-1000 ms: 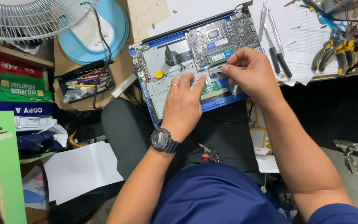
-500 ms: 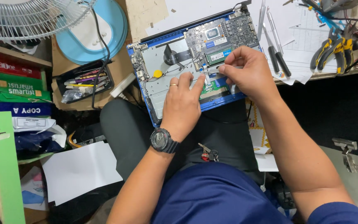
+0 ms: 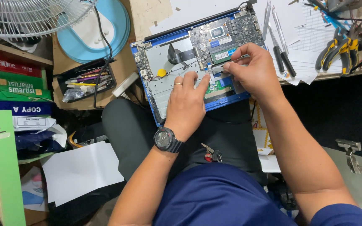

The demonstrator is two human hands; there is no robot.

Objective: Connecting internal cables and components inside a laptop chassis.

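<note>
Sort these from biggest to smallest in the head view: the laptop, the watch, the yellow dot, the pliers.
1. laptop
2. pliers
3. watch, though it sits nearer the camera, so it may look bigger than it is
4. yellow dot

Left hand (image 3: 188, 102) covers the lower middle of the opened laptop (image 3: 164, 62); boards beneath it not visible. Right hand (image 3: 254, 71) hides the small part pinched at its fingertips; kind cannot be told. Laptop's near edge partly masked by both hands. Fan (image 3: 30, 16) cut off by top and left edges. Pliers (image 3: 340, 48) partly tangled under wires, tips unclear. Contents of the black tray (image 3: 86, 79) too small to identify.
</note>
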